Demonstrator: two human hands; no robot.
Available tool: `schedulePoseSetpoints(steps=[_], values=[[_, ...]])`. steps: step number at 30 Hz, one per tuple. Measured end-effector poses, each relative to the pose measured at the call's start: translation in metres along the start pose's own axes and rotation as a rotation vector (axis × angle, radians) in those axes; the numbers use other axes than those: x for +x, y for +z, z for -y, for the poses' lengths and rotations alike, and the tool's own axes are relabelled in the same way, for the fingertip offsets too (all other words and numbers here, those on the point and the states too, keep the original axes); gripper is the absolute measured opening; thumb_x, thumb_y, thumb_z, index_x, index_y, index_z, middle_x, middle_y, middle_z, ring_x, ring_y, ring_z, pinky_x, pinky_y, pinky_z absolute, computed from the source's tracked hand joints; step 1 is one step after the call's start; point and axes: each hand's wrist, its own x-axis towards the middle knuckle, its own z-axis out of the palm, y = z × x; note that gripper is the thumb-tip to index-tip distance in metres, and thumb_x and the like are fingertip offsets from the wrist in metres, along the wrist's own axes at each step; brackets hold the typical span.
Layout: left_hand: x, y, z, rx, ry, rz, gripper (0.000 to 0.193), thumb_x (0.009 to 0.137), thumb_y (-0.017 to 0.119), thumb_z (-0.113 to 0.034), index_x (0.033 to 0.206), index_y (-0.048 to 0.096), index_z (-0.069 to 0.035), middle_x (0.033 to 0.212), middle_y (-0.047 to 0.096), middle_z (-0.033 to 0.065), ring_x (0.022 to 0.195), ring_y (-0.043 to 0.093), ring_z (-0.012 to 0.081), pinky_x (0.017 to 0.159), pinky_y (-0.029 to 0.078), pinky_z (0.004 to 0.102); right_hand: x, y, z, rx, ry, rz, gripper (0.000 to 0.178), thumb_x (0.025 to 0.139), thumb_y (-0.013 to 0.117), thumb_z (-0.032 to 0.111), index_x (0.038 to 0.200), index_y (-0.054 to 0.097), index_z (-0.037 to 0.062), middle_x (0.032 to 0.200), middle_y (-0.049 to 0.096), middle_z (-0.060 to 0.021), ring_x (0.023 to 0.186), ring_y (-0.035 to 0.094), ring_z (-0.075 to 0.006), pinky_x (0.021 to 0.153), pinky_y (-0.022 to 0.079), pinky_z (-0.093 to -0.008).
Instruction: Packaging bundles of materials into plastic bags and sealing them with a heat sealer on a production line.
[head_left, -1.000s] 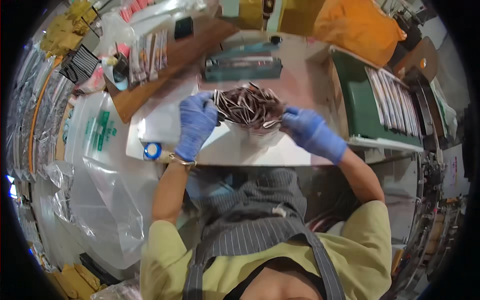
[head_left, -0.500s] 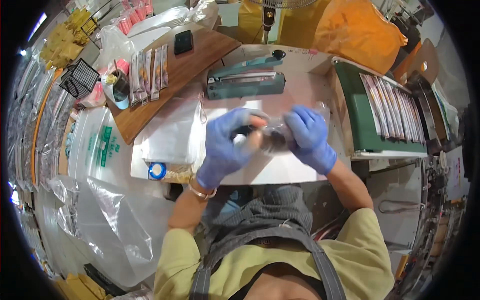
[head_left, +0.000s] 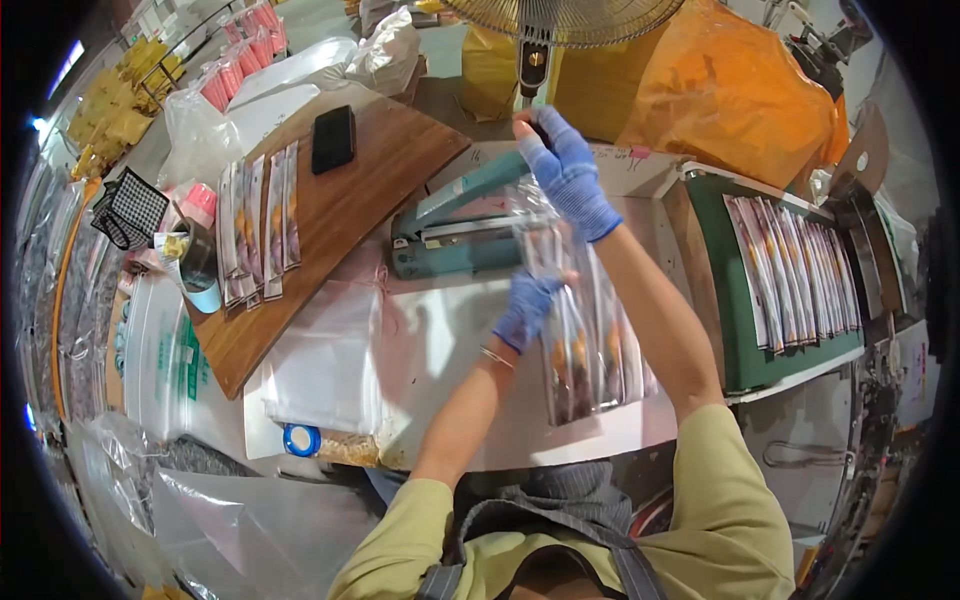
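Observation:
My left hand (head_left: pixel 528 312) is closed on the side of a clear plastic bag (head_left: pixel 580 375) that holds several slim, printed packets. The bag slants across the white worktop, its upper end at the jaw of a teal hand sealer (head_left: pixel 450 252). Farther up, my right hand (head_left: pixel 572 178) is wrapped over the end of the sealer's raised lever (head_left: pixel 470 190), and its fingers cover the knob. Both hands wear blue gloves. Part of the bag's upper end is hidden behind my right hand and wrist.
A stack of clear bags (head_left: pixel 325 355) lies left, beside a blue-capped bottle (head_left: pixel 300 440). A wooden board (head_left: pixel 330 215) carries packets and a black phone (head_left: pixel 333 139). Rows of packets rest on a green tray (head_left: pixel 735 340) at right. A fan (head_left: pixel 570 15) stands behind.
My hands were together around a blurred bundle in front of the sealer. Now my right hand has reached up to the lever, and the bag lies stretched out under my left hand.

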Motion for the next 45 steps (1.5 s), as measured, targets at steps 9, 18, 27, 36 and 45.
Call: schedulePoseSetpoints(steps=[9,18,27,36,45], values=[[-0.037,-0.135,-0.031,0.287,-0.281,-0.253,0.024,0.081,0.059,-0.022,0.096,0.063,-0.004,0.088,0.060,0.0025,0.077,0.053,0.0095,0.071,0.042,0.0240,-0.053,-0.026,-0.132,0.393,0.416,-0.221,0.009,0.081,0.060,0.009,0.087,0.066,0.0060,0.077,0.059,0.0027,0.070,0.051,-0.0059,0.065,0.042,-0.0198],[-0.258,-0.184,-0.035,0.397,-0.210,-0.170,0.032,0.079,0.061,-0.008,0.109,0.053,0.001,0.106,0.058,0.0082,0.094,0.054,0.0166,0.081,0.045,0.0277,-0.054,-0.010,-0.137,0.402,0.280,-0.276,0.010,0.083,0.058,0.012,0.085,0.067,0.0074,0.078,0.061,0.0020,0.073,0.053,-0.0055,0.068,0.042,-0.0196],[-0.160,-0.268,-0.197,1.657,0.282,-0.250,0.015,0.075,0.064,-0.017,0.084,0.063,-0.006,0.080,0.062,0.0090,0.068,0.058,0.0228,0.065,0.046,0.0325,-0.236,0.080,-0.007,-0.695,-0.156,0.236,0.040,0.070,0.062,0.019,0.106,0.055,0.0054,0.123,0.042,-0.0222,0.111,0.039,-0.0409,0.091,0.034,-0.0451],[-0.138,-0.171,-0.132,1.427,0.554,-0.160,0.020,0.079,0.056,-0.020,0.081,0.057,0.001,0.077,0.057,0.0213,0.073,0.057,0.0326,0.068,0.045,0.0389,-0.240,0.132,0.051,-0.016,-0.060,0.096,0.015,0.074,0.060,0.013,0.079,0.058,0.0002,0.113,0.048,-0.0191,0.108,0.042,-0.0365,0.092,0.033,-0.0420],[-0.149,-0.163,-0.156,2.002,0.330,-0.357,0.043,0.074,0.057,-0.023,0.113,0.048,-0.005,0.116,0.043,0.0189,0.102,0.046,0.0298,0.081,0.043,0.0404,-0.253,0.108,0.091,-0.255,-0.320,0.226,0.010,0.061,0.059,0.009,0.067,0.054,0.0041,0.115,0.050,-0.0145,0.114,0.037,-0.0377,0.094,0.029,-0.0443]])
